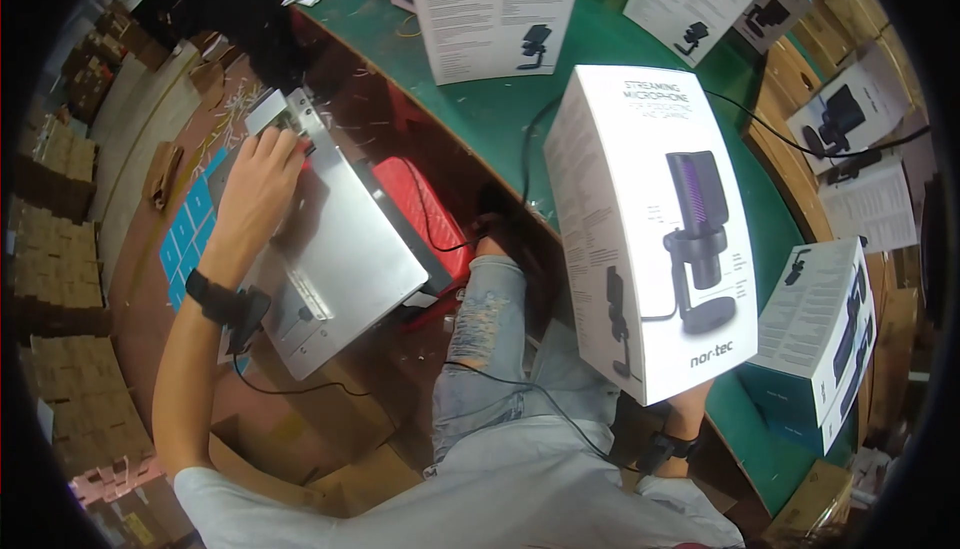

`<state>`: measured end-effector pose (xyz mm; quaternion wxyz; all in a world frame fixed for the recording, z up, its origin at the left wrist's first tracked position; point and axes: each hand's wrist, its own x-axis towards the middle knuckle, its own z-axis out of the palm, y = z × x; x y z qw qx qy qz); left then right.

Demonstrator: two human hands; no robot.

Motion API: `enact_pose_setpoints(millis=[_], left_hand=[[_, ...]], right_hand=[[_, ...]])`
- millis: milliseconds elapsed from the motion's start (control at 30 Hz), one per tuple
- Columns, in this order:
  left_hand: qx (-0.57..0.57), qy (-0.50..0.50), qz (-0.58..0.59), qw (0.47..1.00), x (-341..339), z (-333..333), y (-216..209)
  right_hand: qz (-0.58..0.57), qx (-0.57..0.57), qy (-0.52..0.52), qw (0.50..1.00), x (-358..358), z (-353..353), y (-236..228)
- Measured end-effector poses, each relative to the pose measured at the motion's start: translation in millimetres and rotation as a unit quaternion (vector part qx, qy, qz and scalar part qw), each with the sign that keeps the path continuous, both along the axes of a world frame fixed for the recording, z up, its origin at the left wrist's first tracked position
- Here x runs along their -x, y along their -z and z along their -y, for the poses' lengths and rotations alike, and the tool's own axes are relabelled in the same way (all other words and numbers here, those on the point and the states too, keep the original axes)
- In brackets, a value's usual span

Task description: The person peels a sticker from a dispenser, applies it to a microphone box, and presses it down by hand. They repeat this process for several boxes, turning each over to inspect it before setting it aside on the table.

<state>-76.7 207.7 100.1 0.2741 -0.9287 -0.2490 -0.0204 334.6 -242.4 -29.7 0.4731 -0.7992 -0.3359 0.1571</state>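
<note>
My left hand (262, 174) reaches over a silver metal machine with a flat plate (350, 264), standing to my left. Its fingers are bent together at the machine's far end, beside a small pale piece (266, 111); whatever they grip is hidden. A white microphone box (655, 249) is raised close to me on the right, tilted, with a black microphone pictured on its front. My right hand (688, 404) supports it from below and behind; the box covers its fingers. Black bands with cables circle both wrists.
A green table (480, 114) curves along the far and right side, bearing more microphone boxes (490, 9) and another box (815, 339) at the right. A red stool (425, 214) stands beyond the machine. Blue label sheets (190, 229) hang beside it. Cardboard cartons (60, 279) are stacked left.
</note>
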Motion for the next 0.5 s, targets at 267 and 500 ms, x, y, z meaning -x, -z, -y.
enact_pose_setpoints(millis=[267, 500], left_hand=[[-0.003, -0.043, 0.081, 0.996, 0, 36, -5], [0.268, 0.014, 0.351, 0.897, -59, 178, -30]], right_hand=[[-0.019, 0.011, -0.027, 0.999, -5, 10, 20], [0.010, -0.019, -0.051, 0.998, -5, -2, 17]])
